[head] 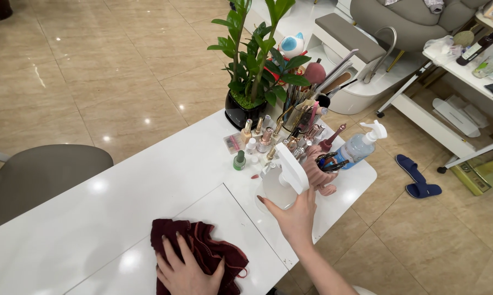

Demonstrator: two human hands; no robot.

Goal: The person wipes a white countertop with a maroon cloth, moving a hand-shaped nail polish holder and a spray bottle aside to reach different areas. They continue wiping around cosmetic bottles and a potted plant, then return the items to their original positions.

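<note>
Left hand (187, 270) spread flat on dark red cloth (202, 248), lower centre | right hand (295, 216) fingers curled around white desk lamp (283, 175), centre | nail polish bottles (265, 141) just behind: likely toppled if lamp swings | potted plant (252, 71) above.

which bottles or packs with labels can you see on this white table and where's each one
Pump bottle: right end of the table, clear blue with a white pump head.
Small green bottle: near the plant pot, round, pale cap.
Nail polish bottles: clustered before the pot, gold and pink caps.
Labels too small to make out.
</note>
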